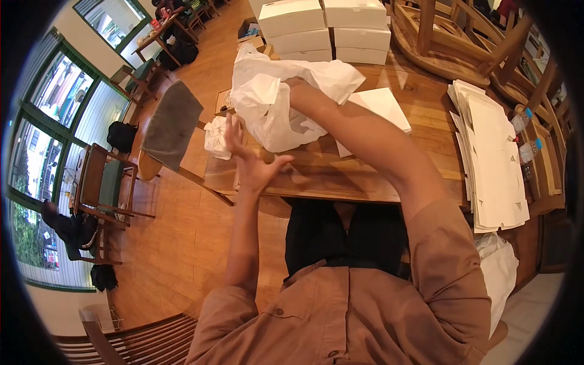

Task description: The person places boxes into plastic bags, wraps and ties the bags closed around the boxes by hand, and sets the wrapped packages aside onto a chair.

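Note:
A crumpled white plastic bag [277,125] spreads over the far left part of the wooden table [426,161]. My right hand [296,86] reaches across into the folds of this bag, which hide its fingers, so its grip does not show. My left hand [254,167] is just in front of the bag, near the table's left edge, with fingers spread and nothing held. Beside it on the left lies a small crumpled white bundle [218,137]. Under my right forearm is a flat white sheet or box [382,109], partly covered by the arm.
White boxes [298,30] are stacked at the table's far side. A pile of flat white cardboard [490,152] lies at the right, beside plastic bottles [529,149] and upturned wooden chairs [438,36]. A chair with a grey cover [173,121] stands left of the table.

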Demonstrator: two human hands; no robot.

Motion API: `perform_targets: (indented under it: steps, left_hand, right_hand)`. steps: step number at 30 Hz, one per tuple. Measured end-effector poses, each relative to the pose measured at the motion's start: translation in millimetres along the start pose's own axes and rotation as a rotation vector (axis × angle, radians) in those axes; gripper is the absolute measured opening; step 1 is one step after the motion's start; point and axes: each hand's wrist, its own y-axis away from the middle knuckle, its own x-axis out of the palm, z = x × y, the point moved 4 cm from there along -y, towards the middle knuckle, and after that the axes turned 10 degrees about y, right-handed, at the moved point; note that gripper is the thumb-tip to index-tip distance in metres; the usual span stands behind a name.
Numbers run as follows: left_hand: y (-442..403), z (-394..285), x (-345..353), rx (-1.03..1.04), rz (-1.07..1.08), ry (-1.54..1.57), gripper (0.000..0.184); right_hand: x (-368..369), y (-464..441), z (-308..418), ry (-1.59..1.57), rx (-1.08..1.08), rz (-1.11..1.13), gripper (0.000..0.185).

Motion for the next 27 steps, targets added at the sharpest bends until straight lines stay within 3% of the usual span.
perform_targets:
  steps: [1,2,3,4,7,9,10,11,12,15,18,20,21,23,24,27]
  left_hand:
    - [6,0,7,-0.006,-0.002,0.002,0.126]
    - [10,4,13,-0.211,0.015,0.0,0.133]
    - [15,10,16,-0.416,0.03,0.001,0.14]
    - [16,12,18,-0.422,0.024,0.005,0.14]
    - [14,36,19,-0.388,-0.057,0.058,0.136]
    - [5,41,21,-0.392,0.052,0.182,0.13]
    - [0,12,20,-0.214,0.012,0.056,0.122]
    - [2,20,22,-0.224,0.017,0.048,0.121]
    - [1,29,21,-0.233,0.02,0.037,0.12]
    - [-2,15,13,-0.275,0.084,0.105,0.122]
    - [0,-4,16,-0.39,0.064,0.198,0.128]
    - [-7,-53,8,0.047,-0.078,-0.192,0.129]
    - [-8,-66,11,0.048,-0.072,-0.189,0.129]
    - [-8,-101,14,0.307,-0.127,-0.122,0.125]
    - [-15,-110,15,0.305,-0.124,-0.12,0.125]
    - [-32,-116,17,0.258,-0.194,-0.159,0.094]
  right_hand:
    - [-1,1,0,-0.004,-0.018,-0.003,0.051]
    - [-8,0,6,-0.006,-0.021,0.007,0.051]
    - [-15,-4,10,-0.039,0.08,0.166,0.045]
    - [-20,-6,15,-0.067,0.183,0.324,0.039]
    - [0,-35,24,0.104,0.131,0.512,0.037]
    - [17,-46,24,0.26,0.083,0.696,0.036]
    - [24,-43,22,0.337,0.056,0.788,0.036]
    - [8,-34,20,0.089,0.432,0.699,0.044]
    - [10,-29,16,0.086,0.435,0.702,0.044]
    - [-15,-18,35,0.271,-0.299,0.276,0.046]
    - [-105,23,73,0.444,-0.241,0.869,0.05]
    - [-129,30,84,0.462,-0.247,0.948,0.053]
    - [-131,29,83,0.457,-0.164,0.923,0.051]
    - [-143,34,84,0.455,-0.1,0.806,0.047]
    - [-138,33,81,0.451,-0.098,0.807,0.047]
    - [-135,35,79,0.425,-0.02,0.748,0.041]
